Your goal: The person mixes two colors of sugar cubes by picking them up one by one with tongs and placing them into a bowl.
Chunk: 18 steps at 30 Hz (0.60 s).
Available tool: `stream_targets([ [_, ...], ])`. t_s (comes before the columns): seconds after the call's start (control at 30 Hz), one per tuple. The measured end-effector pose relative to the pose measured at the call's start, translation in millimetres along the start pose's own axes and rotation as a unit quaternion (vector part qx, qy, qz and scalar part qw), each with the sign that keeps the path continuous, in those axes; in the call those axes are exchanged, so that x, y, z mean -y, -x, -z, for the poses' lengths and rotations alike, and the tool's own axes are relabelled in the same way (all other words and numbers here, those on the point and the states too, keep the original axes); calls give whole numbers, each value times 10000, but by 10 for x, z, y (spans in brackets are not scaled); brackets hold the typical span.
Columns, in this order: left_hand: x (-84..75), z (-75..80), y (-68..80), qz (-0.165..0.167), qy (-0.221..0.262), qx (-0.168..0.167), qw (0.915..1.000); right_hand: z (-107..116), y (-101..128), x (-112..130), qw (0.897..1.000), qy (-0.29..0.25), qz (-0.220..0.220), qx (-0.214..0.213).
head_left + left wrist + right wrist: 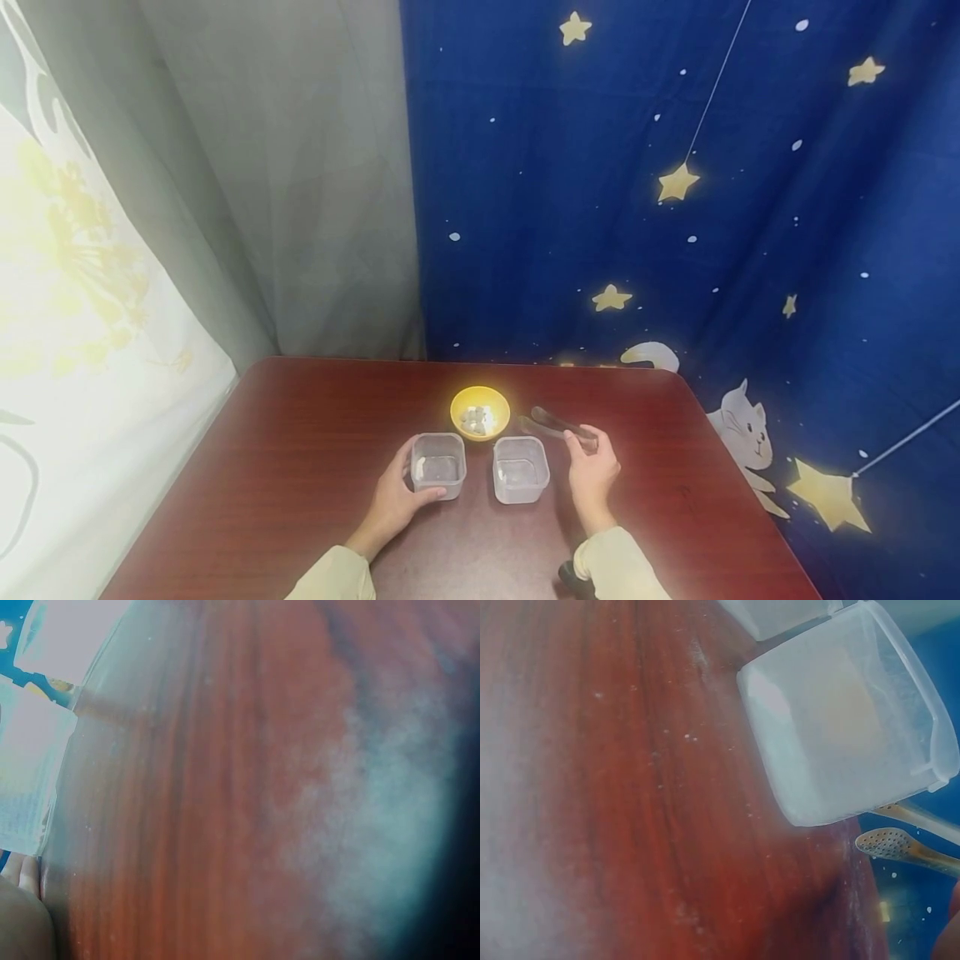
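My left hand (401,492) grips a clear square plastic container (438,492), its thumb along the near side and its fingers round the left wall. A pale spot shows inside; I cannot tell if it is glare. In my right hand (594,475) is a pair of tongs (555,419), held by the rear end. Their perforated tips (885,844) stand apart in the right wrist view, with nothing seen between them. A second clear container (521,493) stands between the hands. Behind both containers is a yellow bowl (455,414) holding several pale greyish pieces (476,419).
All this stands on a dark red wooden table (337,417). Grey (315,208) and blue star-patterned curtains (525,208) hang behind its far edge. A dark object (573,577) shows by the right sleeve, mostly hidden.
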<state>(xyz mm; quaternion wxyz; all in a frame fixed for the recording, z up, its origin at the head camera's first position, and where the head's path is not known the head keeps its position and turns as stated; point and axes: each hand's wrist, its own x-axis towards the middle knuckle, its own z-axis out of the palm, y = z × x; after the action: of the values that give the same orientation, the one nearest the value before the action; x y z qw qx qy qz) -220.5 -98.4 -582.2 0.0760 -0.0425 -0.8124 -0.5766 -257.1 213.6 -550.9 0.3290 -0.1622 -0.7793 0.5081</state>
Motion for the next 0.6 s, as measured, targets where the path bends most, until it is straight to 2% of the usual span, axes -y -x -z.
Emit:
stream_targets([
  [0.3, 1, -11, 2, -3, -65, -6, 10000, -4, 19, -67, 9996, 248, 105, -123],
  [0.6, -12, -8, 3, 23, -39, -28, 10000, 40, -2, -112, 9985, 490, 100, 244],
])
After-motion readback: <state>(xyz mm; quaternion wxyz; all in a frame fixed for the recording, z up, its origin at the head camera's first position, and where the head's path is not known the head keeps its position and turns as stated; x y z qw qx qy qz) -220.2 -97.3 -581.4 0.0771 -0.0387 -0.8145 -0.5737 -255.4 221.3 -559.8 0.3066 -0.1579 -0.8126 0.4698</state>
